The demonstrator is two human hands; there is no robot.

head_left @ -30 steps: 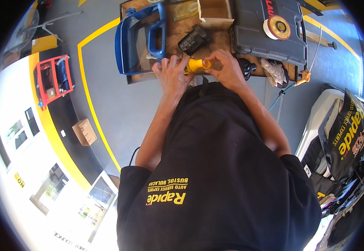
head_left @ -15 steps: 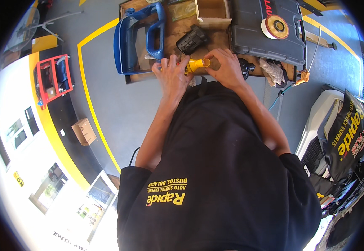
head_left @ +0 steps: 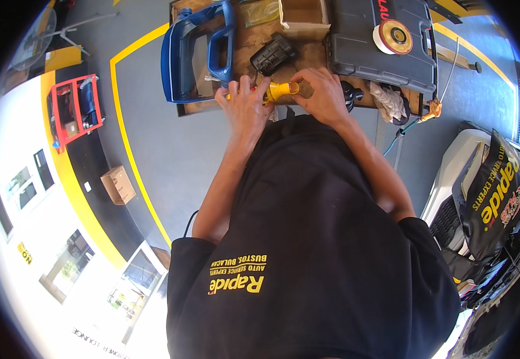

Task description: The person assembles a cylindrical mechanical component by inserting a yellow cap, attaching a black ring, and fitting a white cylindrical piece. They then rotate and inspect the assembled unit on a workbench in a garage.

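Observation:
A yellow cylindrical piece [head_left: 280, 91] with a ring-like right end lies between my two hands, low over the near edge of the worktable [head_left: 314, 55]. My left hand [head_left: 248, 106] wraps its fingers round the left part, where some orange shows; the palm side is hidden. Curled at the ring end is my right hand [head_left: 323, 99], thumb and forefinger bent around it. Just beyond the yellow piece sits a ribbed black plastic part [head_left: 274, 55]. A dark rounded object [head_left: 351, 96] stands beside my right hand, partly covered by it.
Left on the table lies a cut-open blue jug [head_left: 219, 54]. An open cardboard box [head_left: 305, 27] and clear plastic bag [head_left: 260, 13] lie behind. A black case [head_left: 385, 69] carries a round white-and-gold item [head_left: 396, 37]; a rag [head_left: 388, 103] and teal hose [head_left: 399, 136] are rightward.
Both hands stay at the yellow piece with only slight shifts. The view has moved a little, so the jug and black part appear marginally displaced.

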